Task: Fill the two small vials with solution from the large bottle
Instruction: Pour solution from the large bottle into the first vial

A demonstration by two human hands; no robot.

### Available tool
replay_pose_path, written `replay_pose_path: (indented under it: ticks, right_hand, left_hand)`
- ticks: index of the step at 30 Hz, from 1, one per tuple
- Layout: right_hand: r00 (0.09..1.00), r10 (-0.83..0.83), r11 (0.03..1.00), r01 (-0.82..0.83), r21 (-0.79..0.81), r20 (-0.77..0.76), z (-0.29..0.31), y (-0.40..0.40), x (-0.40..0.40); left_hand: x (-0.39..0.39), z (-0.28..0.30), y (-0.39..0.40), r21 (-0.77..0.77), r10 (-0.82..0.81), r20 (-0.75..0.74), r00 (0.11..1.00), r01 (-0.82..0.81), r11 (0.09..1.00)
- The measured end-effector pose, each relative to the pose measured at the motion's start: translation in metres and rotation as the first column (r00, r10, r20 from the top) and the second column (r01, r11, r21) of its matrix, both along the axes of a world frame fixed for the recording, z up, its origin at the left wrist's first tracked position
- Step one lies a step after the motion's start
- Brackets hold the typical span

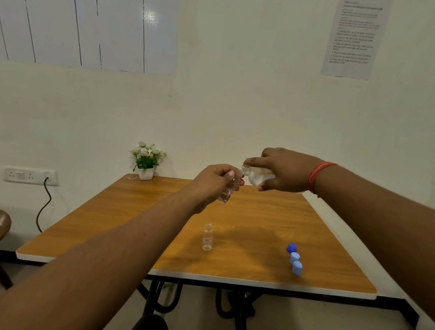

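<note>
Bottle (259, 176): 1, held by right hand (285, 172), fingers wrapped on it, tipped so its neck meets the mouth of vial A (227, 190), prob. so liquid runs straight in w/o spilling. Vial A: 1, left of bottle, in left hand (213, 183), fingers clamped round it, tilted toward bottle, above bench (123, 235); some liquid at its base. Vial B (207, 237): 1, upright on bench, below and left of bottle, open, looks empty, apparently awaiting fill. Caps (294, 259): 3, blue, clustered on bench below and right of bottle, set clear of pouring.
</note>
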State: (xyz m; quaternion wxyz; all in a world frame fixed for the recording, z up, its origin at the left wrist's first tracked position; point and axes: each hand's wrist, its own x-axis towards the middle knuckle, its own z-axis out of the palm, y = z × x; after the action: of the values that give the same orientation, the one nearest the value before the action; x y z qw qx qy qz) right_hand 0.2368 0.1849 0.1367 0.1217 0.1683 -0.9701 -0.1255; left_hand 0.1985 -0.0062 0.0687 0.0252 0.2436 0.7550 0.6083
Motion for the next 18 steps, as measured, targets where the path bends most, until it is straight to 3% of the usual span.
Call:
replay_pose_path:
  ticks: [18]
  right_hand:
    - [1.000, -0.002, 1.000, 0.002, -0.004, 0.007, 0.0011, -0.0012, 0.0022]
  left_hand:
    - [0.0007, -0.0009, -0.0015, 0.002, -0.010, 0.002, 1.000, 0.010, 1.000]
